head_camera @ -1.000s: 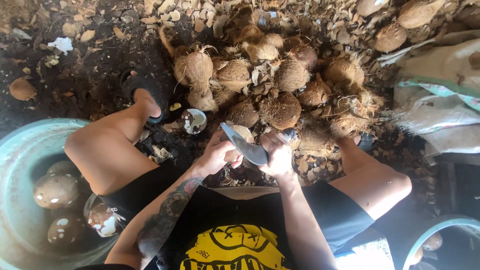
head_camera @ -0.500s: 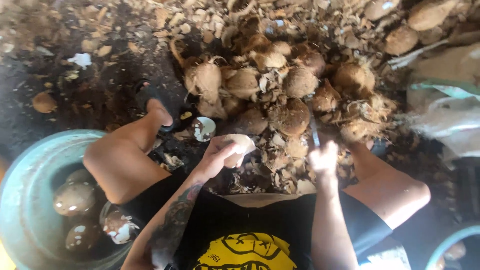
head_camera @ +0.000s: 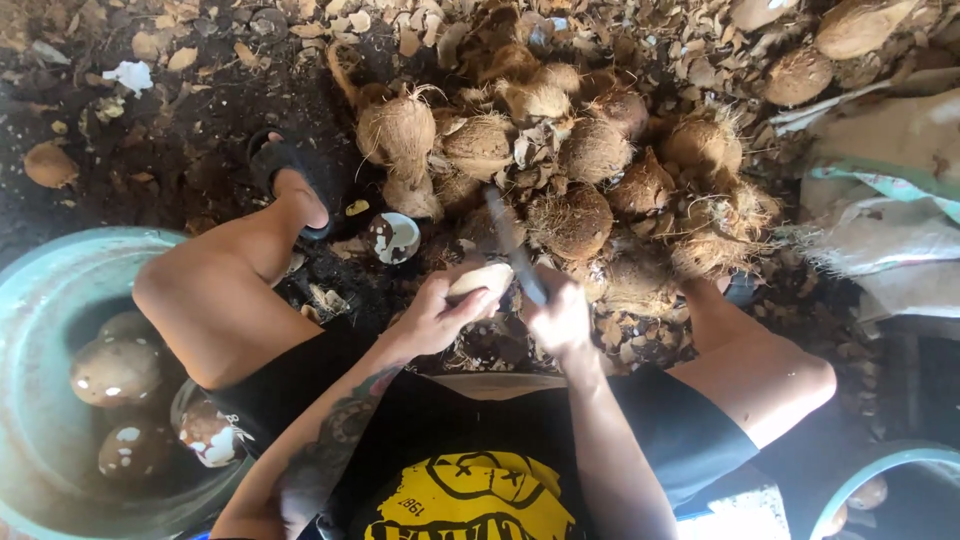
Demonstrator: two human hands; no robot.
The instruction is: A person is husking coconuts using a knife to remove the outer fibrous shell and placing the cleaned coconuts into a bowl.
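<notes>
We're over a heap of husked coconuts [head_camera: 590, 170], teal basin [head_camera: 40, 300] at left. Our left hand [head_camera: 430, 320] grips a pale peeled coconut [head_camera: 480, 280]; our right hand [head_camera: 560, 320] clutches a knife [head_camera: 510, 245] against it.

ground [head_camera: 150, 160]: dark soil | husked coconuts [head_camera: 590, 170] piled | shell scraps [head_camera: 340, 20] | teal basin [head_camera: 40, 300]
</notes>
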